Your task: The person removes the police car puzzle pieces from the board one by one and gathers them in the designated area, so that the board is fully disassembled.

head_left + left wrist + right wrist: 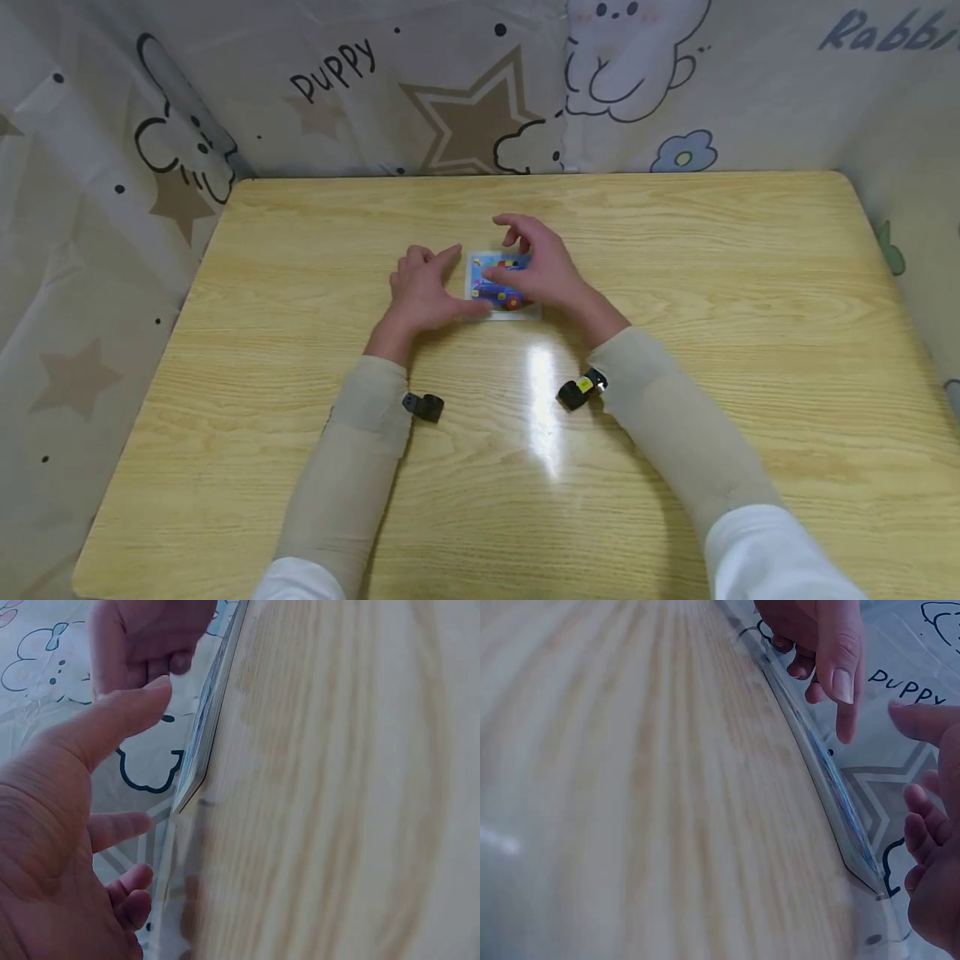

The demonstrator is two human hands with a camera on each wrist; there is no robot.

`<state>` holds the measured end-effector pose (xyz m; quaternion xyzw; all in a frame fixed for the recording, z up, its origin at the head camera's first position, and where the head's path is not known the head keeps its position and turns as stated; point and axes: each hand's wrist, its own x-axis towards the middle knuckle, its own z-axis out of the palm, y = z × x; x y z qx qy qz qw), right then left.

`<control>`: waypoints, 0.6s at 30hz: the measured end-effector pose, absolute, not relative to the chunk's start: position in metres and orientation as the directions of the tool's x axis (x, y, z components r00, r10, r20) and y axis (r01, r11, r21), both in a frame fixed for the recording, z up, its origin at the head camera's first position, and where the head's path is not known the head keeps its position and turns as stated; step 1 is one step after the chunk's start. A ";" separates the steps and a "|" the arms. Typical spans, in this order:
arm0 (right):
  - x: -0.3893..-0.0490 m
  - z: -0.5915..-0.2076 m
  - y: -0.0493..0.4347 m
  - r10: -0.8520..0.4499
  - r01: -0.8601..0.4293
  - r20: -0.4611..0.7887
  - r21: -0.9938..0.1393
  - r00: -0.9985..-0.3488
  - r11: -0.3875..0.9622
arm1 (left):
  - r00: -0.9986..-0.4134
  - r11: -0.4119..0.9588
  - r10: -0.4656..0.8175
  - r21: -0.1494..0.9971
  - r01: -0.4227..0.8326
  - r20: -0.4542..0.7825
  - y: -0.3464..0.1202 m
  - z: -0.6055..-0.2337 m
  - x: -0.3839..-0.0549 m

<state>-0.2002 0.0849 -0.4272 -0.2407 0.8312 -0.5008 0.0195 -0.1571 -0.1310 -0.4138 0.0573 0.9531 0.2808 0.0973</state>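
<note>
A small flat board with a pale border and a bright picture of a blue vehicle lies on the wooden table. My left hand is at its left side, fingers spread, the thumb stretched over the near left part. Over the right part hovers my right hand, thumb and index finger apart, hiding some of the picture. Seen edge-on in the left wrist view, the board looks thin and flat on the table. In the right wrist view both thumbs appear above the board, and neither hand grips it.
The wooden table has rounded corners. A cloth printed with stars and animals hangs behind it and along the left side. A small black wrist camera sits at the left sleeve, another wrist camera at the right.
</note>
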 end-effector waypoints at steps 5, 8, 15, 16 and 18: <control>-0.206 -0.429 0.079 -0.480 -0.395 0.156 -0.802 -0.863 0.448 | -0.970 0.848 0.184 0.525 0.076 -0.156 -0.130 -0.417 -0.156; -0.209 -0.431 0.077 -0.496 -0.414 0.154 -0.777 -0.855 0.474 | -0.969 0.863 0.190 0.498 0.088 -0.159 -0.129 -0.418 -0.156; -0.213 -0.433 0.072 -0.505 -0.447 0.165 -0.734 -0.847 0.511 | -0.967 0.878 0.191 0.470 0.092 -0.167 -0.129 -0.420 -0.156; -0.214 -0.433 0.072 -0.506 -0.450 0.164 -0.729 -0.847 0.516 | -0.967 0.877 0.190 0.471 0.091 -0.167 -0.129 -0.420 -0.155; -0.215 -0.433 0.071 -0.507 -0.453 0.162 -0.719 -0.847 0.527 | -0.968 0.878 0.186 0.472 0.085 -0.171 -0.129 -0.420 -0.156</control>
